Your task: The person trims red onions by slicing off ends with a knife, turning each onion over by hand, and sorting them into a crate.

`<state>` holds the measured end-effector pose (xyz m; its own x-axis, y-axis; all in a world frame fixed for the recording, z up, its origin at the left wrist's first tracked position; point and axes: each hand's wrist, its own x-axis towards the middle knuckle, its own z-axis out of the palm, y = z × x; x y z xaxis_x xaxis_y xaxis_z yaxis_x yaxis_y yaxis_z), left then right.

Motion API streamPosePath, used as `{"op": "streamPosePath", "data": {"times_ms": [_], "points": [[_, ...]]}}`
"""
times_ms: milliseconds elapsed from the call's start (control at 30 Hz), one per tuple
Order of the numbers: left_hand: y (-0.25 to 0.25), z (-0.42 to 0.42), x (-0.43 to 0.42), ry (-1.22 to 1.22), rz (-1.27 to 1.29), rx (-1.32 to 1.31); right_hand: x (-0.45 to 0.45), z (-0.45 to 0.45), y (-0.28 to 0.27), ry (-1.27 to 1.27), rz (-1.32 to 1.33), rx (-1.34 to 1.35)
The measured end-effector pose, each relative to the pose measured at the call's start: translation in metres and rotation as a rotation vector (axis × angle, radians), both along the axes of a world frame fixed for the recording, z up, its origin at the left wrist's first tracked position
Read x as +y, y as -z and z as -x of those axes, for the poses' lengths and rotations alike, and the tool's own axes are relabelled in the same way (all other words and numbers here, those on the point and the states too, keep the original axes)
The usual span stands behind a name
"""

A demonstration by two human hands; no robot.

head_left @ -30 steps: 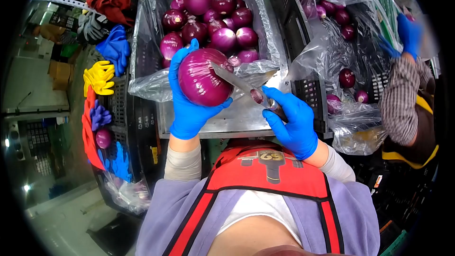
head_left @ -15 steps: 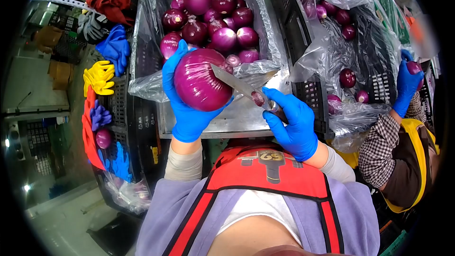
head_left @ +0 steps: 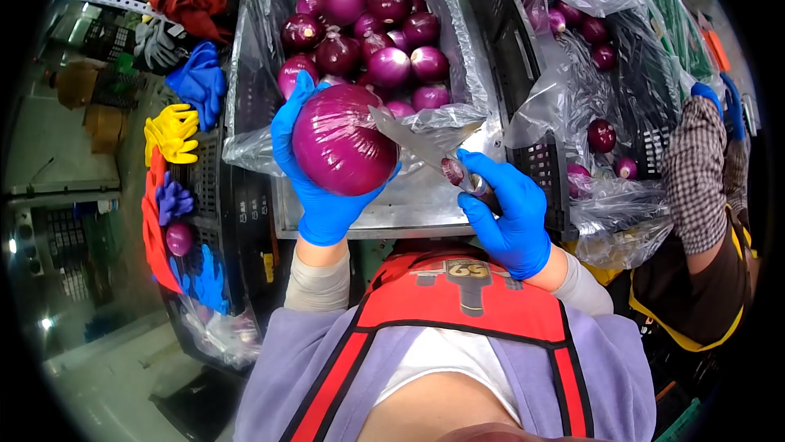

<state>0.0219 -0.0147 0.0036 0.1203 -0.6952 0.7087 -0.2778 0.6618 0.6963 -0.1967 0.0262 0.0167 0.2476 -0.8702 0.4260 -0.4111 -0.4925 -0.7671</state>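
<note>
A large red onion (head_left: 342,143) with smooth, shiny skin rests in my left hand (head_left: 327,215), the blue-gloved fingers curled round its left side and underside. My right hand (head_left: 513,221), gloved in blue too, grips a knife (head_left: 421,148) by its handle. The blade points up and left, its tip at the onion's upper right edge; I cannot tell whether it touches. A small round cut piece of onion (head_left: 450,170) clings to the blade near the handle. Beyond my hands, a crate lined with clear plastic (head_left: 470,74) holds several peeled red onions (head_left: 388,67).
On the right, a second plastic-lined black crate (head_left: 523,25) contains several onions (head_left: 601,135). A co-worker's checked sleeve (head_left: 695,168) reaches up beside it. Coloured gloves (head_left: 170,133) hang along the left. A metal surface (head_left: 409,211) lies under my hands.
The onion in my left hand has shifted slightly left and turned, and the knife tip has moved off its face to the edge. The co-worker's arms have moved up and away.
</note>
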Motion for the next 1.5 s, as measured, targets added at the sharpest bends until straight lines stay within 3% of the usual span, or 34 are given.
{"op": "streamPosePath", "data": {"times_ms": [233, 267, 367, 467, 533, 567, 633, 800, 867, 933, 1033, 1067, 1133, 1200, 1267, 1300, 1333, 1367, 1400, 1500], "points": [[0.002, -0.002, 0.006, -0.028, -0.118, -0.025, 0.000, -0.001, 0.003, -0.035, -0.024, 0.024], [0.004, -0.004, 0.007, -0.030, -0.117, -0.026, 0.002, -0.003, 0.006, 0.000, -0.125, -0.096], [0.010, -0.008, 0.007, 0.202, -0.290, 0.281, 0.008, -0.005, 0.033, 0.019, -0.296, -0.280], [0.011, -0.012, 0.002, 0.270, -0.353, 0.378, 0.021, 0.002, 0.078, 0.021, -0.436, -0.324], [0.011, -0.017, 0.006, 0.218, -0.432, 0.412, 0.027, 0.008, 0.112, 0.010, -0.187, -0.112], [0.014, -0.022, 0.006, 0.223, -0.483, 0.433, 0.030, 0.015, 0.123, 0.003, -0.187, -0.115], [0.021, -0.028, 0.008, 0.174, -0.536, 0.567, 0.033, 0.029, 0.140, -0.105, -0.225, 0.334], [0.001, -0.024, -0.009, 0.084, -0.477, 0.477, 0.023, 0.025, 0.164, -0.088, -0.222, 0.614], [-0.006, -0.026, -0.014, -0.013, -0.427, 0.259, 0.017, 0.017, 0.159, -0.016, -0.039, 0.538], [-0.005, -0.029, -0.022, -0.043, -0.371, 0.157, 0.015, 0.014, 0.149, -0.044, -0.089, 0.513], [-0.013, -0.033, -0.031, -0.174, -0.282, -0.205, 0.023, 0.017, 0.123, -0.247, -0.297, 0.324], [-0.015, -0.035, -0.036, -0.167, -0.277, -0.205, 0.023, 0.019, 0.107, -0.239, -0.294, 0.324], [-0.019, -0.037, -0.046, -0.284, -0.216, -0.463, 0.023, 0.027, 0.060, -0.460, -0.459, 0.217], [-0.022, -0.040, -0.060, -0.272, -0.221, -0.480, 0.023, 0.042, 0.017, -0.471, -0.489, 0.104], [-0.026, -0.047, -0.078, -0.342, -0.166, -0.713, 0.018, 0.066, -0.016, -0.484, -0.514, -0.050], [-0.029, -0.052, -0.090, -0.350, -0.180, -0.731, 0.012, 0.081, -0.029, -0.420, -0.398, 0.022], [-0.027, -0.062, -0.108, -0.299, -0.217, -0.672, 0.011, 0.093, -0.041, -0.288, -0.457, -0.041], [-0.028, -0.069, -0.124, -0.364, -0.254, -0.722, 0.004, 0.105, -0.047, -0.191, -0.391, -0.025], [-0.028, -0.074, -0.138, -0.430, -0.289, -0.772, 0.002, 0.115, -0.050, -0.022, -0.505, -0.130], [-0.029, -0.081, -0.177, -0.663, -0.280, -1.029, -0.026, 0.141, -0.040, 0.127, -0.293, -0.019]]}}
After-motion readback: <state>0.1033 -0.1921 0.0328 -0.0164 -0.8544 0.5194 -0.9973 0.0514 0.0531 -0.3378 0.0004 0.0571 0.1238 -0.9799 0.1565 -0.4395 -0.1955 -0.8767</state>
